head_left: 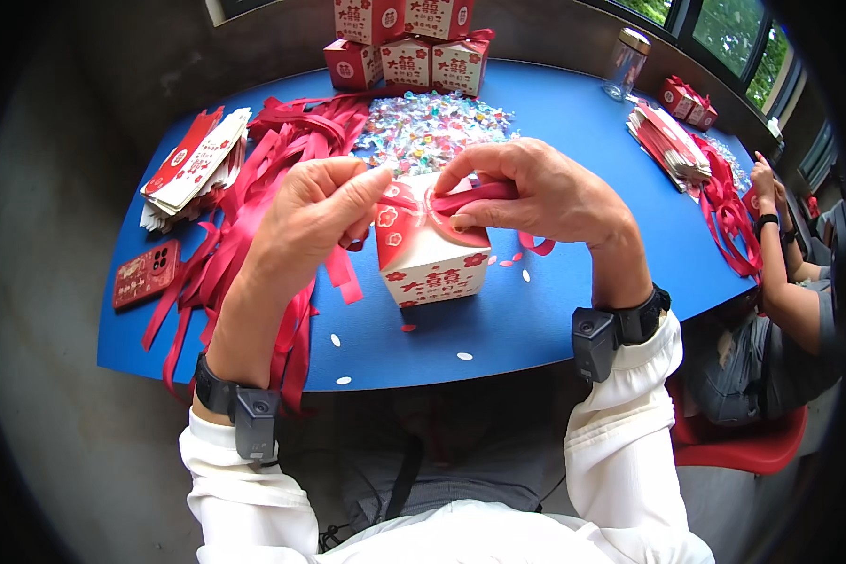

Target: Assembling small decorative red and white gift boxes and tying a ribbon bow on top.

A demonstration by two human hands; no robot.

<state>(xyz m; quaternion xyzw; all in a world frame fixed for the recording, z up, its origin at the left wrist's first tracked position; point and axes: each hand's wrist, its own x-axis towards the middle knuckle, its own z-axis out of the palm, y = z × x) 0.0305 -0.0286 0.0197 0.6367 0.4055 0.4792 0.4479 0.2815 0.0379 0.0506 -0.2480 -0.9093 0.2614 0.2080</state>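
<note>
A red and white gift box (437,274) with flower prints stands upright on the blue table in front of me. Across its top runs a dark pink ribbon (484,194), looped where the lid flaps meet. My right hand (550,193) pinches this ribbon between thumb and fingers at the box's upper right. On the other side, my left hand (320,211) is closed at the upper left, with a stretch of the ribbon leading into its fingertips. The fingers partly hide the ribbon's ends.
Left of the box lie loose ribbons (240,235), flat folded boxes (197,164) and a red phone (147,274). Wrapped candies (442,127) are heaped behind it, before stacked boxes (409,61). A jar (627,64) stands far right; another person (780,254) sits at the right.
</note>
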